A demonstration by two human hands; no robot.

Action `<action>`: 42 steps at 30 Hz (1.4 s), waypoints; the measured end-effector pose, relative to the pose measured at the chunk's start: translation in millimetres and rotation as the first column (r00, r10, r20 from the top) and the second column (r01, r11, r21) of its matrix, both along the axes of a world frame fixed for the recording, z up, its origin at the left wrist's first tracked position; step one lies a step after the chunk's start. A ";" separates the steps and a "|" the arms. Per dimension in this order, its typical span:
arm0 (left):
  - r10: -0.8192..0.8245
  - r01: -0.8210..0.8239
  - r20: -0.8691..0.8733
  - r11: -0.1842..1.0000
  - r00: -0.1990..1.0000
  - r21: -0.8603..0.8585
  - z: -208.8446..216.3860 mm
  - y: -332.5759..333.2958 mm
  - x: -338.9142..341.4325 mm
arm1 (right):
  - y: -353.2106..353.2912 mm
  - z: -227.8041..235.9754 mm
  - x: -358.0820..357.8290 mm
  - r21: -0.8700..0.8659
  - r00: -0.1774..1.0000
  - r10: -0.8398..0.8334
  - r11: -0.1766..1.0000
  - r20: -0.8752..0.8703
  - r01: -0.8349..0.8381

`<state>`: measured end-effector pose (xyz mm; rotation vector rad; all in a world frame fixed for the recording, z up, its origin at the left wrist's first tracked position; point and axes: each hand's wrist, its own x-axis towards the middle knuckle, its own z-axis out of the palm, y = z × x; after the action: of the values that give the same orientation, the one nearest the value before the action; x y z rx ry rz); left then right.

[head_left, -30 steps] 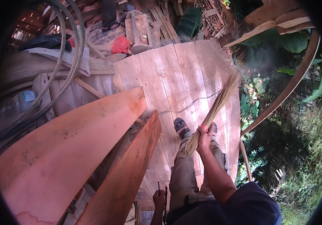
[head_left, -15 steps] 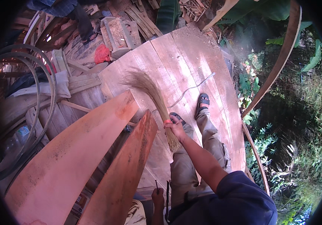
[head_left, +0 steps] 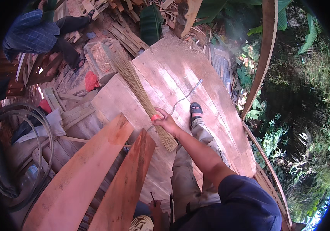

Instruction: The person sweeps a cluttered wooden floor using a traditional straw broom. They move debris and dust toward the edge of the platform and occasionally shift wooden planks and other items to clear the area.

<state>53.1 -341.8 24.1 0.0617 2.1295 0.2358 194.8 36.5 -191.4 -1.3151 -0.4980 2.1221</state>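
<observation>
Right hand (head_left: pixel 166 122) is fisted around the stick broom (head_left: pixel 140 90) at its red band, bristle tips out over the wooden platform (head_left: pixel 195 65) toward the left edge. Left hand (head_left: pixel 156 206) hangs low by the hip, seemingly pinching a thin dark stick, grip unclear. Risks: the broom snagging the leaning red planks (head_left: pixel 95 177), or a foot catching the loose wire (head_left: pixel 188 92) near the sandal (head_left: pixel 195 109).

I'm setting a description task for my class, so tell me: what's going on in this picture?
A person stands on a platform of wooden planks, the right hand gripping a stick broom near its bound end, bristle tips fanned out toward the platform's far left edge. The left hand, low by the waist, holds a thin dark stick. Two long reddish boards lie at the left. Another person in a blue checked shirt crouches among timber scraps beyond the platform.
</observation>
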 end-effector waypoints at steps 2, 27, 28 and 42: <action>-0.036 0.040 -0.086 0.998 0.996 0.039 8.2 12.7 0.7 | 59.6 -61.2 33.4 0.005 0.973 0.000 1.000 0.233 -0.001; -0.107 0.108 -0.031 0.992 0.994 0.064 14.8 65.8 17.1 | 11.3 -55.6 310.2 0.016 0.668 -0.368 0.882 0.647 0.470; -0.111 0.112 -0.034 0.992 0.993 0.056 10.8 58.9 18.3 | 21.0 -26.5 307.8 0.019 0.697 -0.420 0.863 0.582 0.505; 0.063 -0.074 -0.111 0.992 0.992 -0.104 11.4 47.7 42.1 | -153.7 93.7 138.3 -0.368 0.930 0.355 0.856 -0.093 -0.364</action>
<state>95.1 -294.1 35.5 -0.0636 2.2499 0.1600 333.2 -117.2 -97.6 -1.4977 -0.3525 2.6457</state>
